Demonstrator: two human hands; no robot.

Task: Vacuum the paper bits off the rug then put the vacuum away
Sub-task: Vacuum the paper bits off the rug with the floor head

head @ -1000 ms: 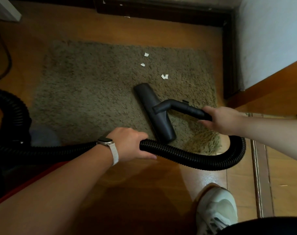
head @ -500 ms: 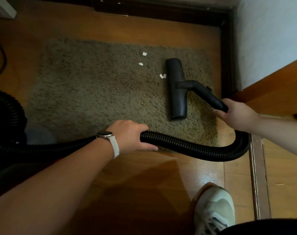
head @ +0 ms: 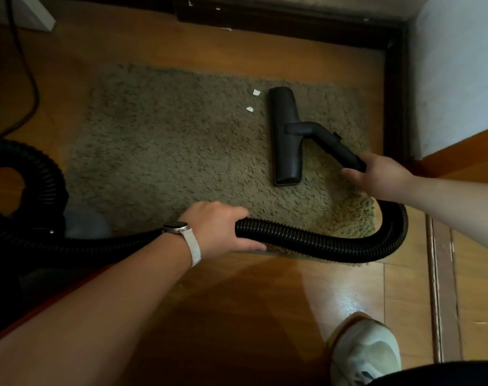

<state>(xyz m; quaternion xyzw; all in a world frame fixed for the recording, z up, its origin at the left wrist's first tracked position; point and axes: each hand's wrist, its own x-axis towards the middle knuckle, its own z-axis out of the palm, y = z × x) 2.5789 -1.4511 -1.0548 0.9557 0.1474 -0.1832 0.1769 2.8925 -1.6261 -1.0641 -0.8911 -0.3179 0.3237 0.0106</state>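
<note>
Right hand [head: 382, 176]: grip wrapped round the black plastic wand neck [head: 337, 147]. Left hand [head: 220, 229]: grip curled round the black ribbed hose [head: 321, 243] at the near edge of the shaggy olive rug [head: 167, 149]. The flat black floor nozzle [head: 286, 137] lay on the rug, just right of two white paper scraps [head: 256, 92]. Risks: a sideways sweep could push scraps ahead or bury them in the pile; the hose loop could drag the rug corner.

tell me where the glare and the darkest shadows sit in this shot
Head view: glare streaks the wood floor beside the shoe; heavy shadow swallows the left edge round the coiled hose; the paper bits stand out bright on the dim rug.
</note>
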